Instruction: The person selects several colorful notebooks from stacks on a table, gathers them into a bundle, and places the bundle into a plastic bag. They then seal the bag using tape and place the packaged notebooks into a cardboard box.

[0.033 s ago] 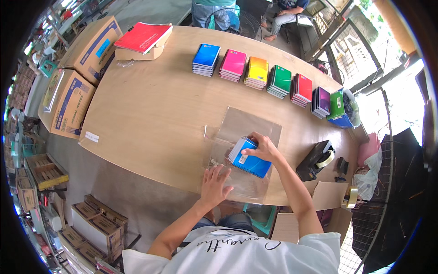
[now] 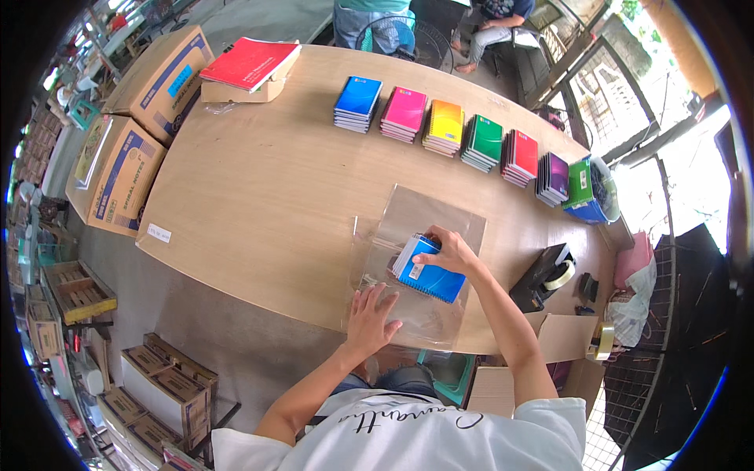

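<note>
My right hand (image 2: 445, 253) grips a small stack of blue spiral notebooks (image 2: 437, 281) by its far edge, thumb on top of the cover. The stack rests tilted on clear plastic sheets (image 2: 424, 206) near the table's front edge, and its spiral side faces me. To its left, my left hand (image 2: 371, 320) hovers at or touches the plastic with fingers spread; it holds nothing. Across the far side stand stacks of spiral notebooks in a row: blue (image 2: 357, 98), pink (image 2: 404, 110), yellow (image 2: 444, 124), green (image 2: 482, 140), red (image 2: 520, 154) and purple (image 2: 553, 174).
A black tape dispenser (image 2: 537, 286) stands at the right, near an open carton (image 2: 567, 345). A blue bin (image 2: 598, 206) sits at the far right corner. Large cartons (image 2: 126, 177) flank the table's left end, and a red book (image 2: 250, 63) lies nearby on a box. People sit beyond.
</note>
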{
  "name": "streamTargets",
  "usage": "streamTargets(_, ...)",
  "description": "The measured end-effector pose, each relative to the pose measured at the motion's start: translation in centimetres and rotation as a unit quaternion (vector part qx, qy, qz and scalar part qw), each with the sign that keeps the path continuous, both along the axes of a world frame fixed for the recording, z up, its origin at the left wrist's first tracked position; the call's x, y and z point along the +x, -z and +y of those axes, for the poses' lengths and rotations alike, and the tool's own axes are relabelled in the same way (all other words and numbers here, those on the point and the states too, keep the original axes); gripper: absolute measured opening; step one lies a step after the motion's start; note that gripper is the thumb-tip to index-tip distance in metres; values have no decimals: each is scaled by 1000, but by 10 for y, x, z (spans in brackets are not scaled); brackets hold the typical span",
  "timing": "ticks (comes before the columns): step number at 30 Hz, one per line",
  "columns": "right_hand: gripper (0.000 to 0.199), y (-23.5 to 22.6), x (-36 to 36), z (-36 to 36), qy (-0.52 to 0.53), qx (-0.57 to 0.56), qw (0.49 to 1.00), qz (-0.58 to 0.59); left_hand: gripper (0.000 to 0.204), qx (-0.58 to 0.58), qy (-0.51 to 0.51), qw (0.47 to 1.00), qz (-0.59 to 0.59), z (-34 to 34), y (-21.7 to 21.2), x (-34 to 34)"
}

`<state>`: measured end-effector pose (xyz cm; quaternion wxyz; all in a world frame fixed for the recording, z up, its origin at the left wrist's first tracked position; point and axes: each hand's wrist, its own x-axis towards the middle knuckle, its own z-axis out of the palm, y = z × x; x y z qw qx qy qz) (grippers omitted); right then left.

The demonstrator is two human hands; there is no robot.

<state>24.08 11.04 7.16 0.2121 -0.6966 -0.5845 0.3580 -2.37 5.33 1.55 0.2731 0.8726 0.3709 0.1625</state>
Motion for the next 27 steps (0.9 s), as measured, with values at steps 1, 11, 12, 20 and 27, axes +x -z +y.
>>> streamTargets(1,78,4,0,9,-17,-26,999,-18,65,7,-3,1000,-9,-1,4,0)
streamTargets(11,75,18,-5,32,-33,-65,995,-65,61,-25,-11,999,-41,1,0,-6)
streamTargets(12,75,24,-3,29,-35,-29,996,-76,62,-25,-10,999,-42,1,0,-7)
streamTargets(20,73,25,-3,29,-54,15,990,-133,62,-22,-4,999,-47,-1,1,-8)
streamTargets(27,73,19,-4,29,-50,-2,986,-162,56,4,29,999,-30,8,-17,-4)
